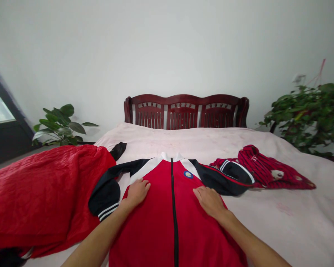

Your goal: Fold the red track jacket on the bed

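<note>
A red zip-up track jacket [158,215] lies front side up and closed on the bed, with white shoulders, dark navy sleeves and a round badge on the chest. My left hand [137,192] rests flat on the jacket's left chest side, near the armpit. On the other side of the black zipper [173,204], my right hand [208,200] lies flat below the badge [188,174]. Both hands are open and hold nothing. The left sleeve [107,189] bends down toward me; the right sleeve [225,181] stretches outward with its cuff folded back.
A red quilted garment [44,189] lies at left, with a black piece [118,150] by its far corner. Dark pink patterned clothing [269,170] lies at right on the pale pink sheet [292,218]. Beyond are a wooden headboard [182,111] and leafy plants [61,124].
</note>
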The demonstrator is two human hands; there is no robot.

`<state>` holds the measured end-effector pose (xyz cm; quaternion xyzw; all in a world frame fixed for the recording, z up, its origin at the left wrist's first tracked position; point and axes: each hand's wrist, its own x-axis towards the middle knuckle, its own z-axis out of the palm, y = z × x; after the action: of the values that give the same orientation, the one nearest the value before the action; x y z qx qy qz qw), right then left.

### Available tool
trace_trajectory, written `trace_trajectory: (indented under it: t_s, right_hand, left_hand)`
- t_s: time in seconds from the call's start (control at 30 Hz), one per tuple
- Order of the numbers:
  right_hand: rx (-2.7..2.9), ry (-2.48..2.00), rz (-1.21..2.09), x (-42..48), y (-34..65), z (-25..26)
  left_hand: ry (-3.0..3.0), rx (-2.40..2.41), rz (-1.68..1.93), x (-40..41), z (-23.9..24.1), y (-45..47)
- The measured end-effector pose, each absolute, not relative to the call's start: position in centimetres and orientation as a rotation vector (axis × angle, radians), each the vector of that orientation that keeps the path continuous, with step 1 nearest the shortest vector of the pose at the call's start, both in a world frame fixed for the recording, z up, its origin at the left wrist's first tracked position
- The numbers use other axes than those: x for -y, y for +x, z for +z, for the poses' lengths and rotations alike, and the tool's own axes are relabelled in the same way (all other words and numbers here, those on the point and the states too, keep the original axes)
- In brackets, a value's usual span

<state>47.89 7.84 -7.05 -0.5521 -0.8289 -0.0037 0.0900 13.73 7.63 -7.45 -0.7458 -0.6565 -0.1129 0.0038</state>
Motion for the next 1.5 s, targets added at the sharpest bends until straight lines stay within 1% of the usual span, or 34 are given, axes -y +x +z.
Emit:
trace_trajectory:
  t_s: [0.07, 0.17, 0.3, 0.37, 0.53, 0.67, 0.73, 0.8, 0.87, 0.97, 1.07, 1.17, 1.23, 1.3, 1.37, 1.43, 1.5]
  right_hand:
    - [2.429, -1.579, -0.094, -9.4, 46.1, -6.4]
    - [2.466, -1.518, -0.155, -11.9, 44.8, -7.2]
    - [2.486, -1.695, -0.105, -14.4, 46.6, -9.8]
    - [2.461, -1.736, -0.094, -15.0, 48.0, -10.4]
    - [2.468, -1.789, -0.044, -15.2, 48.6, -9.5]
    - [2.438, -1.782, -0.085, -13.5, 47.9, -8.1]
    - [2.432, -1.688, -0.052, -11.9, 47.5, -7.4]
    - [2.446, -1.578, 0.055, -10.0, 47.0, -6.9]
    - [2.473, -1.48, 0.194, -8.1, 46.3, -6.6]
    - [2.504, -1.387, 0.362, -5.8, 45.3, -6.8]
    - [2.502, -1.406, 0.422, -4.5, 44.8, -7.1]
    - [2.46, -1.4, 0.487, -3.8, 44.4, -6.8]
    - [2.359, -1.323, 0.62, -3.1, 43.5, -6.2]
    - [2.147, -1.219, 0.882, -2.1, 41.8, -5.4]
    - [1.829, -1.085, 1.232, -0.8, 39.2, -4.7]
    - [1.504, -0.931, 1.505, 0.4, 36.3, -4.6]
    - [1.278, -0.805, 1.606, 1.3, 33.8, -5.0]
  left_hand:
    - [-2.343, 2.022, -0.386, -8.8, -7.1, 14.8]
    - [-2.335, 1.993, -0.364, -9.4, -7.9, 15.4]
    - [-2.301, 2.055, -0.32, -9.1, -9.5, 13.5]
    - [-2.341, 2.063, -0.357, -9.0, -9.3, 12.2]
    - [-2.332, 2.058, -0.486, -8.0, -5.4, 8.5]
    - [-1.904, 2.059, -0.882, -5.3, -2.5, 2.8]
    - [-1.653, 2.22, -0.936, -3.8, -2.2, -0.4]
    - [-1.534, 2.461, -0.814, -2.5, -2.6, -2.9]
    - [-1.557, 2.604, -0.68, -1.4, -3.4, -4.0]
    - [-1.59, 2.655, -0.538, 0.0, -4.1, -3.2]
    - [-1.523, 2.693, -0.454, 0.9, -3.2, -1.3]
    - [-1.54, 2.692, -0.596, 1.1, -1.3, 0.2]
    - [-1.56, 2.691, -0.714, 0.7, 0.0, 1.4]
    - [-1.603, 2.675, -0.835, 0.0, 1.1, 3.4]
    - [-1.715, 2.622, -0.957, -0.5, 1.8, 6.7]
    - [-1.987, 2.554, -1.111, -0.5, 2.1, 10.8]
    - [-2.482, 2.502, -1.385, 0.1, 1.9, 14.7]
